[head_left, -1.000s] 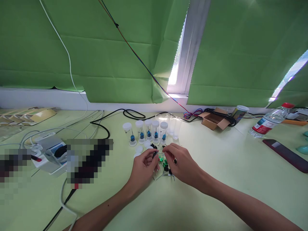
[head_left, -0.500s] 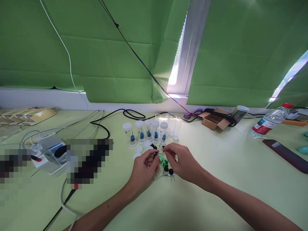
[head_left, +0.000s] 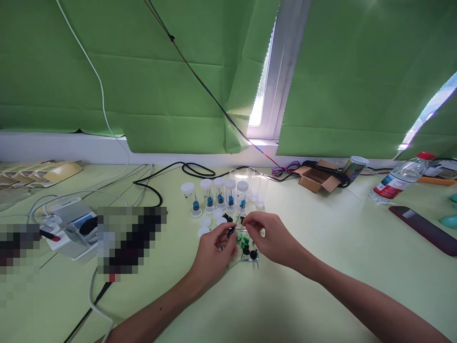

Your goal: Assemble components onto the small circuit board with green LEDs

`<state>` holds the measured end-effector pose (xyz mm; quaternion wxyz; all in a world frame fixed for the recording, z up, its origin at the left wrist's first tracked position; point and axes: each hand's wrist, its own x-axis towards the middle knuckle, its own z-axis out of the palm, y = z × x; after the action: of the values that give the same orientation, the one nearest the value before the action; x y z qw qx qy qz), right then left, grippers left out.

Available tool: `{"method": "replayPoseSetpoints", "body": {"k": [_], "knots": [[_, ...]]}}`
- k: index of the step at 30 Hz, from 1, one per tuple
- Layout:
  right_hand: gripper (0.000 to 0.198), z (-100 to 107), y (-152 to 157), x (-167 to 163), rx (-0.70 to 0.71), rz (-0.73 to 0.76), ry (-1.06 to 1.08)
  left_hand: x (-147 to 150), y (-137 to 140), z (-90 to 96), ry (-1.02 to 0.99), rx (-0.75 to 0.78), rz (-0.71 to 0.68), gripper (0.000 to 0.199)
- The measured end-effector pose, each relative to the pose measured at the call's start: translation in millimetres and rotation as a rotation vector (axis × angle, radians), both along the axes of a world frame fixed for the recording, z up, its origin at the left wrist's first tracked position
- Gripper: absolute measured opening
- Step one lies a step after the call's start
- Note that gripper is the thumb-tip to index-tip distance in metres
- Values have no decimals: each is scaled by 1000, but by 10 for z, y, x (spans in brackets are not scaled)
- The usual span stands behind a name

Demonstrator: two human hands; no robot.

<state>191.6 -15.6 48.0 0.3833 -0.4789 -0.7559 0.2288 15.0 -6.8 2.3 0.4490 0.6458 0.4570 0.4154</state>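
My left hand pinches a small black piece with a thin metal rod rising from it. Close by on the right, the fingers of my right hand are drawn together; what they hold, if anything, is too small to make out. Under and between the hands lie small green parts, round black parts and thin metal rods. Just behind stands a row of several clear vials with white caps and blue parts inside. Loose white caps lie left of the black pieces.
Empty-looking clear tubes stand behind the capped vials. Farther right are an open cardboard box with black cable, a can, a water bottle and a dark phone. Cables and a white device occupy the left.
Both hands keep nearly the same place and pose. The black piece in my left fingers shows slightly more, and the whole view has shifted a little.
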Motion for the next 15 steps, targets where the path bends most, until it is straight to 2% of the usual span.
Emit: {"method": "replayPoseSetpoints", "body": {"k": [15], "knots": [[18, 11, -9, -6, 25, 18, -12, -2, 2, 17, -1, -23, -16, 28]]}}
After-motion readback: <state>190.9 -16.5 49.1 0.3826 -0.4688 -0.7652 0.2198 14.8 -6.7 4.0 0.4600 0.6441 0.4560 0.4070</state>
